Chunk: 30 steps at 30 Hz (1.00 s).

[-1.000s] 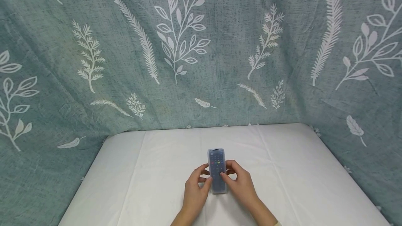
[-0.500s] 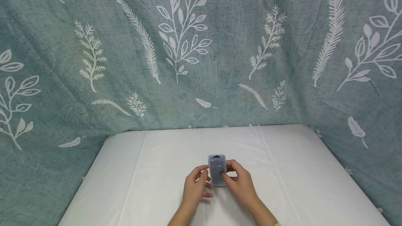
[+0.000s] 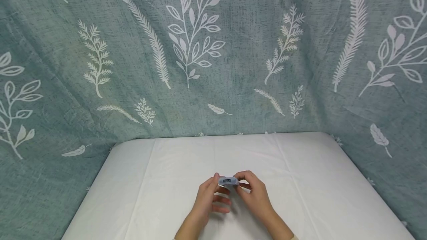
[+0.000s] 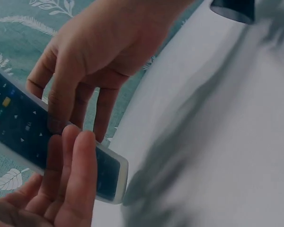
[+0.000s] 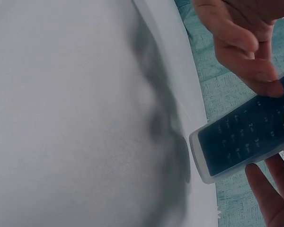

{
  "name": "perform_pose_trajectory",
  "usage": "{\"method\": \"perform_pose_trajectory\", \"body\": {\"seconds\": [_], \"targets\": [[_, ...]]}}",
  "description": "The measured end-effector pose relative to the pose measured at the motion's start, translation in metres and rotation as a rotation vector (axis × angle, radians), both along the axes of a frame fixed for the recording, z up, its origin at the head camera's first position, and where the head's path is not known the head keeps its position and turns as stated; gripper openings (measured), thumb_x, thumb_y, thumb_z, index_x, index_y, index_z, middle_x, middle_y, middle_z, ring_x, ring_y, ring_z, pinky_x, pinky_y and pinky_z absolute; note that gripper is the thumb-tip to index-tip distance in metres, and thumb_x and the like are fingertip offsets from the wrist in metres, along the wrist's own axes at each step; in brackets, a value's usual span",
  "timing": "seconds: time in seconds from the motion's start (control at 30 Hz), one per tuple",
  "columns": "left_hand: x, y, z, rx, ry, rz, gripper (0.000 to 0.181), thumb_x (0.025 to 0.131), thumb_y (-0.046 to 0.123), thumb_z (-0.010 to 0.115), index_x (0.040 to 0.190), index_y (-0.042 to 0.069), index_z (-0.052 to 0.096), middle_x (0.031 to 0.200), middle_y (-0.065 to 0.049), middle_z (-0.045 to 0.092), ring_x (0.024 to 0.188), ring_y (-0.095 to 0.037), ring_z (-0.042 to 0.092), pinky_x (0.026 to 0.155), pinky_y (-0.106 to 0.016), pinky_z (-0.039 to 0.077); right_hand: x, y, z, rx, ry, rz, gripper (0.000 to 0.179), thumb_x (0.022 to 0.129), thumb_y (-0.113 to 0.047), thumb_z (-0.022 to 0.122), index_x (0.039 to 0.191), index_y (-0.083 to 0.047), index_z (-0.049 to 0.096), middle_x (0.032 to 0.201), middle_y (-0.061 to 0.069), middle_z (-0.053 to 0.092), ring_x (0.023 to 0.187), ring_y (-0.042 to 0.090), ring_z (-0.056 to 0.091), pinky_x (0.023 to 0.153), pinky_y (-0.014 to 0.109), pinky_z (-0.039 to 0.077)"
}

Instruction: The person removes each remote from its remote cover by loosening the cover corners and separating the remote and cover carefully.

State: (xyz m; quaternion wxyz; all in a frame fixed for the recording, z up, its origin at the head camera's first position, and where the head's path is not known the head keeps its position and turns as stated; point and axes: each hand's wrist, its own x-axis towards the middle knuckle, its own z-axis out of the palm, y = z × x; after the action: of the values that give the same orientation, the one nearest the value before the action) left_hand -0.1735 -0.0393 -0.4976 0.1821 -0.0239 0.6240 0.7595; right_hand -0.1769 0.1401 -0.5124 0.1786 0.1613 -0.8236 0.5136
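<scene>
A dark blue remote control (image 3: 228,181) in a translucent cover is held above the white surface, its end turned toward the head camera. Its buttons show in the left wrist view (image 4: 19,118) and the right wrist view (image 5: 241,137). My right hand (image 3: 255,190) pinches its right edge, thumb on the button face and fingers behind. At the left edge, my left hand (image 3: 208,197) holds it between the thumb and a bent finger, while its other fingers extend below. In the left wrist view these left fingers (image 4: 80,175) cover part of the buttons.
A white-covered table (image 3: 166,180) lies beneath both hands, with shadows on it. Green-grey fabric (image 3: 240,58) printed with white leaves hangs behind and at both sides. A dark rounded object (image 4: 234,8) shows at the top of the left wrist view.
The remote control has tipped from showing its button face to showing its end. My left hand's fingers loosened, spread and shifted on the left edge; my right hand kept its grip.
</scene>
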Motion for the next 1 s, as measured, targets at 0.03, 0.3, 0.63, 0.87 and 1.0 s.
{"method": "perform_pose_trajectory", "body": {"seconds": [0.03, 0.3, 0.63, 0.87, 1.0], "targets": [[-0.0003, -0.0003, 0.0005, 0.01, -0.008, -0.007, 0.074, 0.091, 0.071, 0.05, 0.129, 0.008, 0.059, 0.102, -0.012, 0.071, 0.073, -0.018, 0.072, 0.06, -0.038, 0.062, 0.0001, -0.0001, -0.0002, 0.004, 0.004, 0.006, 0.038, 0.079, 0.011, 0.075, 0.1, -0.02, 0.065, 0.104, -0.005, 0.068, 0.101, 0.01, 0.067, 0.083, 0.034, 0.061], [-0.0031, -0.0018, 0.0025, 0.045, -0.044, -0.03, 0.062, 0.094, 0.055, 0.061, 0.132, 0.006, 0.056, 0.106, -0.004, 0.069, 0.077, -0.018, 0.072, 0.062, -0.034, 0.062, 0.0004, -0.0006, -0.0022, 0.053, -0.008, 0.007, 0.039, 0.078, 0.009, 0.079, 0.098, -0.021, 0.064, 0.108, -0.008, 0.065, 0.108, 0.016, 0.066, 0.088, 0.035, 0.06], [-0.0033, -0.0004, -0.0012, 0.051, -0.042, -0.027, 0.058, 0.095, 0.038, 0.064, 0.142, 0.006, 0.049, 0.115, -0.012, 0.069, 0.082, -0.021, 0.073, 0.067, -0.041, 0.063, -0.0019, 0.002, -0.0058, 0.12, 0.068, 0.009, 0.043, 0.076, 0.011, 0.079, 0.098, -0.022, 0.061, 0.112, -0.001, 0.065, 0.11, 0.007, 0.061, 0.09, 0.034, 0.059], [-0.002, -0.0002, -0.0054, 0.066, 0.002, -0.02, 0.054, 0.095, 0.025, 0.063, 0.145, 0.008, 0.048, 0.114, -0.01, 0.065, 0.089, -0.022, 0.07, 0.069, -0.047, 0.062, -0.0019, 0.0044, -0.0093, 0.282, 0.185, -0.074, 0.049, 0.071, 0.007, 0.083, 0.105, -0.022, 0.062, 0.117, -0.006, 0.063, 0.112, 0.009, 0.059, 0.093, 0.03, 0.055], [-0.0024, 0.0009, -0.0067, 0.048, 0.02, 0.001, 0.052, 0.094, 0.018, 0.065, 0.143, 0.011, 0.051, 0.1, -0.001, 0.065, 0.088, -0.017, 0.066, 0.065, -0.041, 0.062, -0.0016, 0.0065, -0.009, 0.305, 0.177, -0.112, 0.049, 0.072, 0.005, 0.083, 0.11, -0.02, 0.063, 0.118, -0.005, 0.063, 0.113, 0.011, 0.059, 0.095, 0.035, 0.054]]}}
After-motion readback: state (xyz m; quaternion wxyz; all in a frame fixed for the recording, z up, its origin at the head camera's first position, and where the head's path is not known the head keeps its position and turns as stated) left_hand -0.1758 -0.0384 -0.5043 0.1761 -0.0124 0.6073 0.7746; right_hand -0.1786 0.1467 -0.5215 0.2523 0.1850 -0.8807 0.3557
